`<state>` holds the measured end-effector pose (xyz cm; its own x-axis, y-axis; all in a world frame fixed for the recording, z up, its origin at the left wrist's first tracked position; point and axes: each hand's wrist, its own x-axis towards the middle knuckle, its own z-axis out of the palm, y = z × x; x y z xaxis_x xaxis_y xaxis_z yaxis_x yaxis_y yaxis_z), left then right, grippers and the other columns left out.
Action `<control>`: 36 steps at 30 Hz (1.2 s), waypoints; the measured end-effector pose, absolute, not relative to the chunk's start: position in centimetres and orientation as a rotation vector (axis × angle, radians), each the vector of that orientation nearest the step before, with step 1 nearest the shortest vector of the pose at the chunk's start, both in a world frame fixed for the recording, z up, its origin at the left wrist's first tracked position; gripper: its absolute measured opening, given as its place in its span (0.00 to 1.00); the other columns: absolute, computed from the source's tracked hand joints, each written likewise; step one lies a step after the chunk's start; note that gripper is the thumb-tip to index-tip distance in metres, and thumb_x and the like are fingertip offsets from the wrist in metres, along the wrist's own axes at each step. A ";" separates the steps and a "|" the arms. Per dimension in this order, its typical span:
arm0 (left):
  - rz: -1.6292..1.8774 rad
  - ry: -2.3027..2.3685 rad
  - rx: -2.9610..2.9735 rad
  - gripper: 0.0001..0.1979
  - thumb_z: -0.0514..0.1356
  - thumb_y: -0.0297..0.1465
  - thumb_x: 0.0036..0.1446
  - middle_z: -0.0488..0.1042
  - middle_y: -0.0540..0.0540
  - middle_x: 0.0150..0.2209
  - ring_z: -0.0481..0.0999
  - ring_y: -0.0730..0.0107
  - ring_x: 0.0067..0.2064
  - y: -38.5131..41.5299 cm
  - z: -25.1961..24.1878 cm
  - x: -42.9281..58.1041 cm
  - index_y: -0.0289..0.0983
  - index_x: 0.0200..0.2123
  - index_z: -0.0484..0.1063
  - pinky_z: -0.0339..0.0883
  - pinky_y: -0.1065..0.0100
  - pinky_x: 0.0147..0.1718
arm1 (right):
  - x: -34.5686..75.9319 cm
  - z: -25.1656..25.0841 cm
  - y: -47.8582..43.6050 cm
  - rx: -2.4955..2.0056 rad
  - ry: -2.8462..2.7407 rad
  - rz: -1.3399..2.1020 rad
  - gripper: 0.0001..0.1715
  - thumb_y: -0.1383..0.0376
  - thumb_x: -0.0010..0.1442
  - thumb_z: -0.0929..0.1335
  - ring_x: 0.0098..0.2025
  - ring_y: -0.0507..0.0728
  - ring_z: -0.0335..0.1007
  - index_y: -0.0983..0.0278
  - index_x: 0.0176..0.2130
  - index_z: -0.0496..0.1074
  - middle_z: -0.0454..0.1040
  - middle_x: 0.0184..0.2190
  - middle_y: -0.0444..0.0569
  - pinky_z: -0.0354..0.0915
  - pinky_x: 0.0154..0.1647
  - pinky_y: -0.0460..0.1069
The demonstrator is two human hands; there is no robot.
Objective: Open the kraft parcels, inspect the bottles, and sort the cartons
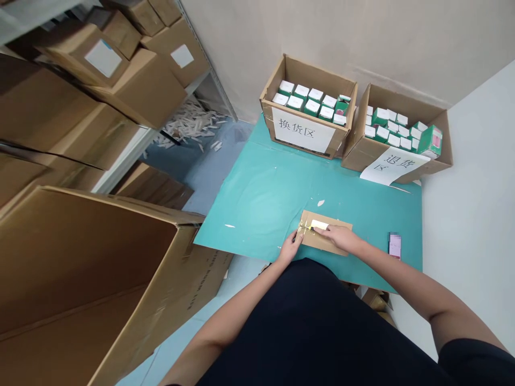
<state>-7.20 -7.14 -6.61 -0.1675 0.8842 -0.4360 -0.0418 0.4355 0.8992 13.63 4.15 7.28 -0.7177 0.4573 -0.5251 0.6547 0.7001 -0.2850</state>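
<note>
A small flat cardboard box (326, 244) with a white label (319, 224) lies near the front edge of the green-topped table. My left hand (290, 249) grips its near left corner, thumb and fingers against the end. My right hand (340, 237) reaches over the box from the right. It is closed around a small yellow-and-black box cutter (310, 229), whose tip is at the taped left end of the box. The blade is too small to make out. Bits of yellow and white tape show on that end.
Two open cartons, one on the left (295, 145) and one on the right (354, 150), hold several green-and-white boxes at the back. A phone (395, 246) lies at right. A big open carton (193, 279) stands left of the table (261, 187), before shelves of boxes (148, 86).
</note>
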 end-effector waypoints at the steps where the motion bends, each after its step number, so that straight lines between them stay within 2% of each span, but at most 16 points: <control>1: 0.992 1.506 0.778 0.27 0.60 0.47 0.60 0.78 0.40 0.57 0.76 0.49 0.58 -7.1 -6.6 -7.2 0.37 0.56 0.75 0.67 0.53 0.60 | 13.5 7.4 4.2 0.861 2.486 -0.632 0.34 0.71 0.70 0.56 0.42 0.59 0.70 0.50 0.70 0.60 0.75 0.47 0.52 0.59 0.41 0.49; 10: 0.969 1.498 0.791 0.28 0.60 0.47 0.61 0.78 0.40 0.57 0.76 0.51 0.59 -7.1 -6.2 -7.3 0.36 0.57 0.75 0.67 0.55 0.60 | 13.3 7.7 4.3 0.847 2.509 -0.584 0.36 0.73 0.68 0.58 0.42 0.58 0.70 0.48 0.69 0.61 0.75 0.47 0.50 0.60 0.41 0.48; 18: 0.999 1.502 0.806 0.26 0.60 0.46 0.60 0.79 0.39 0.56 0.77 0.48 0.57 -7.0 -6.2 -7.1 0.36 0.56 0.76 0.68 0.52 0.59 | 13.2 8.3 4.6 0.849 2.474 -0.575 0.34 0.71 0.70 0.57 0.42 0.59 0.71 0.49 0.70 0.61 0.76 0.47 0.51 0.59 0.42 0.50; 26: 0.943 1.550 0.799 0.26 0.59 0.44 0.61 0.78 0.40 0.57 0.76 0.51 0.58 -7.2 -6.2 -7.1 0.36 0.57 0.75 0.67 0.55 0.60 | 13.9 7.9 4.7 0.848 2.472 -0.591 0.33 0.70 0.71 0.57 0.44 0.59 0.71 0.48 0.69 0.61 0.76 0.47 0.51 0.58 0.43 0.50; 36: 0.972 1.558 0.796 0.23 0.59 0.44 0.61 0.80 0.42 0.54 0.78 0.51 0.56 -7.1 -5.9 -6.9 0.38 0.54 0.77 0.69 0.55 0.58 | 17.0 9.2 4.1 0.857 2.380 -0.484 0.35 0.73 0.70 0.56 0.44 0.59 0.71 0.48 0.70 0.60 0.75 0.47 0.52 0.60 0.41 0.49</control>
<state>-6.89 -7.09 -5.88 -0.1933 0.8801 -0.4336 -0.0027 0.4414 0.8973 16.98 4.09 9.18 -0.6399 0.4661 -0.6109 0.6676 0.7309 -0.1416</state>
